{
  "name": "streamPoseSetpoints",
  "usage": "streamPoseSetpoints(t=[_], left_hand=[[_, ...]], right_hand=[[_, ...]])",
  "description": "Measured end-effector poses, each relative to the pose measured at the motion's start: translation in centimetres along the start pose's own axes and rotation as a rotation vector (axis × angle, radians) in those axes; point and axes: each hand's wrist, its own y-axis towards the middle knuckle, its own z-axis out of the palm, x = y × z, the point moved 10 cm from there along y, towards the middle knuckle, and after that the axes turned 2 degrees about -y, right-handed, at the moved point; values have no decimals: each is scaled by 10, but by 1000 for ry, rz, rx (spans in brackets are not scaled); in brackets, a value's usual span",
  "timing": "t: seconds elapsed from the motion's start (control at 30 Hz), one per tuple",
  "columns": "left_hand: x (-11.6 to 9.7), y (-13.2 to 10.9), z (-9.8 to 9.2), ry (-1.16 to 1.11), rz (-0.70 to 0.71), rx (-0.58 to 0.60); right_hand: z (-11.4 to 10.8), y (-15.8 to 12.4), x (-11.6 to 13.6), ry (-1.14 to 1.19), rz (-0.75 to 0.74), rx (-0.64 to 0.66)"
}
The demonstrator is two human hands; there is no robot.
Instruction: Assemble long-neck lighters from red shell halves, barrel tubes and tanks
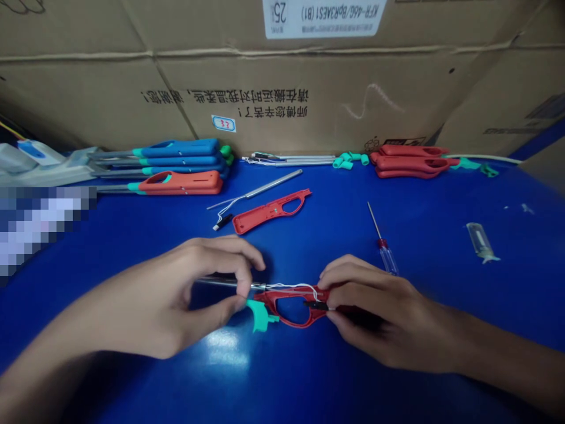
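My left hand pinches a thin metal lighter tube between thumb and fingers. White wires run from the tube's end to a small black igniter piece. My right hand is closed around the wide end of a red lighter handle shell, its fingertips by the igniter piece; the shell's far end is hidden under the palm. A turquoise trigger sits just below the left fingertips, beside the shell's narrow end. Beyond the hands lie a second red half-shell and another wired tube.
A screwdriver lies beyond my right hand. Blue lighters and an orange one are stacked back left; red handles and turquoise caps stand along the cardboard box. A clear plastic piece lies right.
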Motion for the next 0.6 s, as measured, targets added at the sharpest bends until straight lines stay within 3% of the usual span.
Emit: streamPoseSetpoints(t=[0.23, 0.4, 0.6], left_hand=[[-7, 5, 19, 53, 22, 67], [8, 2, 2, 73, -34, -57], [16, 6, 7, 100, -89, 59]], right_hand=[[-1, 1, 0, -17, 12, -1], [-1, 1, 0, -14, 17, -1], [0, 0, -2, 7, 33, -1]])
